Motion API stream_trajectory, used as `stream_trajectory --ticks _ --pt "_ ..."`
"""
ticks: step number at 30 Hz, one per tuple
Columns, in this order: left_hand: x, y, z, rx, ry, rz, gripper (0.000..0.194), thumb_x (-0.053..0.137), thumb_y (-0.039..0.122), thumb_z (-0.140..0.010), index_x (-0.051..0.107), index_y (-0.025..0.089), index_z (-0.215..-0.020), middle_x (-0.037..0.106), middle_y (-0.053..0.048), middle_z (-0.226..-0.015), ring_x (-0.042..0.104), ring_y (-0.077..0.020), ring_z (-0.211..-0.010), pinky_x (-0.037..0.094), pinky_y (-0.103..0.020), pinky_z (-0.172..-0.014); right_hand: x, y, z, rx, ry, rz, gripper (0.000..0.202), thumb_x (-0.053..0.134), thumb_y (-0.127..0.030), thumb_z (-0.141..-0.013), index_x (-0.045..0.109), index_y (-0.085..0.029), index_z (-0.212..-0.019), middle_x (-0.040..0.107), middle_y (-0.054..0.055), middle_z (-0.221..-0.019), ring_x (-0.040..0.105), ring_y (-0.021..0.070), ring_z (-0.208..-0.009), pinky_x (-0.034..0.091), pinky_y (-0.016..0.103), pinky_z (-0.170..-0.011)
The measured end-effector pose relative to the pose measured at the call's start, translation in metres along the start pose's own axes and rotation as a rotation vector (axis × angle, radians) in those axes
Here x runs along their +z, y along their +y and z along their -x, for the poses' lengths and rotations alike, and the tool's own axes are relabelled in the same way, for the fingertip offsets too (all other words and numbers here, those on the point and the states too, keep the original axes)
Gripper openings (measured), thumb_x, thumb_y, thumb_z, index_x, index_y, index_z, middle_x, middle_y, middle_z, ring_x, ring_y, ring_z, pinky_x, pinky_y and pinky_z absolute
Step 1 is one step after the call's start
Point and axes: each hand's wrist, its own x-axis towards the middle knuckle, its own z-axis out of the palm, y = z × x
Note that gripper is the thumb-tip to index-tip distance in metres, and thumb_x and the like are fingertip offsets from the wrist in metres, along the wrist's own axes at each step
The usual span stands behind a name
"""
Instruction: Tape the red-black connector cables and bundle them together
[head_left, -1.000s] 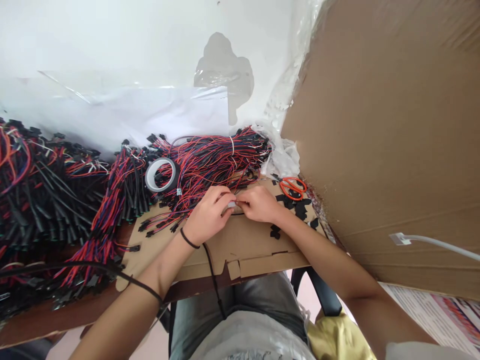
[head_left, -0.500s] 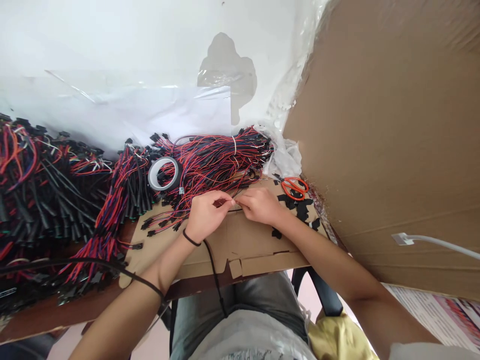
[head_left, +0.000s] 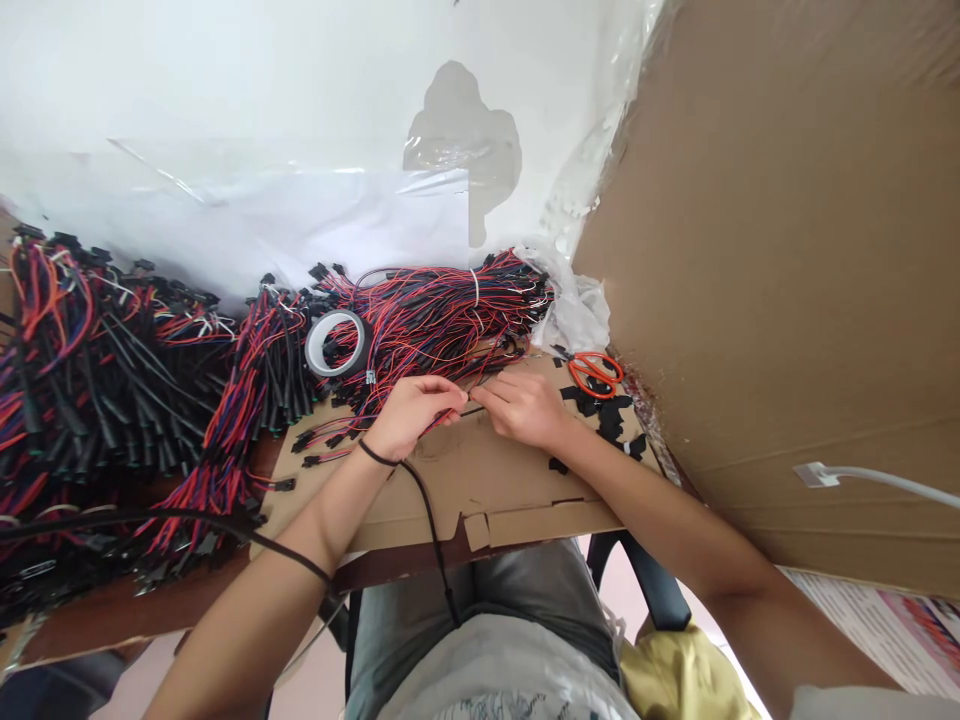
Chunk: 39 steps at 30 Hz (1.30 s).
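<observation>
Both grips are closed, the left hand [head_left: 409, 412] and right hand [head_left: 527, 408] pinched nearly tip to tip; what is held is too small to tell. Just below, a thin dark wire [head_left: 472, 411] is stretched crosswise, roughly midway between them, over the cardboard [head_left: 420, 500]. Beyond, bundled wires [head_left: 442, 300] are piled.
</observation>
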Motion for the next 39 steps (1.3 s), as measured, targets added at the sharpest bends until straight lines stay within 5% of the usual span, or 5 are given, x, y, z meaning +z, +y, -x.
stream_trajectory --ticks 6,13,30,34,39 --pt "-0.009 -0.004 -0.007 -0.183 -0.086 0.135 0.021 0.081 0.02 -0.053 0.066 0.011 -0.066 0.066 -0.004 -0.059 0.056 -0.0087 -0.05 0.044 -0.02 -0.049 0.001 0.002 0.002 -0.109 0.184 0.083 0.025 0.042 -0.006 -0.084 0.066 -0.015 -0.089 0.065 0.003 -0.07 0.05 0.0145 -0.063 0.032 0.03 -0.059" --pt "-0.008 -0.004 -0.009 -0.279 -0.149 0.185 0.01 0.073 0.012 -0.062 0.063 0.01 -0.064 0.063 -0.003 -0.057 0.053 -0.0071 -0.049 0.043 -0.018 -0.047 0.0 0.002 0.0 -0.193 0.345 0.115 0.022 0.043 -0.005 -0.084 0.064 -0.014 -0.089 0.065 0.001 -0.068 0.052 0.0139 -0.063 0.036 0.029 -0.058" --pt "0.003 -0.01 -0.007 -0.269 -0.112 0.088 0.009 0.062 0.01 -0.076 0.062 0.009 -0.067 0.062 -0.004 -0.056 0.054 -0.0069 -0.045 0.043 -0.017 -0.046 -0.005 0.004 -0.002 -0.23 0.269 0.093 0.021 0.043 -0.01 -0.093 0.063 -0.016 -0.089 0.067 0.003 -0.076 0.054 0.0131 -0.068 0.033 0.03 -0.062" --pt "-0.001 -0.007 -0.004 -0.017 0.016 -0.067 0.015 0.06 0.025 -0.081 0.065 0.011 -0.081 0.069 -0.007 -0.072 0.065 -0.0134 -0.065 0.054 -0.027 -0.066 -0.002 0.005 -0.001 -0.162 0.271 0.095 0.022 0.044 -0.007 -0.089 0.064 -0.015 -0.087 0.066 0.002 -0.07 0.051 0.0138 -0.066 0.032 0.03 -0.063" --pt "0.0 -0.008 0.01 0.829 0.36 -0.776 0.015 0.057 0.026 -0.084 0.067 0.017 -0.077 0.066 -0.006 -0.083 0.062 -0.0162 -0.078 0.052 -0.03 -0.077 0.004 0.009 0.001 -0.052 0.193 0.084 0.02 0.048 -0.007 -0.083 0.066 -0.015 -0.085 0.066 0.002 -0.068 0.051 0.0145 -0.064 0.031 0.03 -0.063"
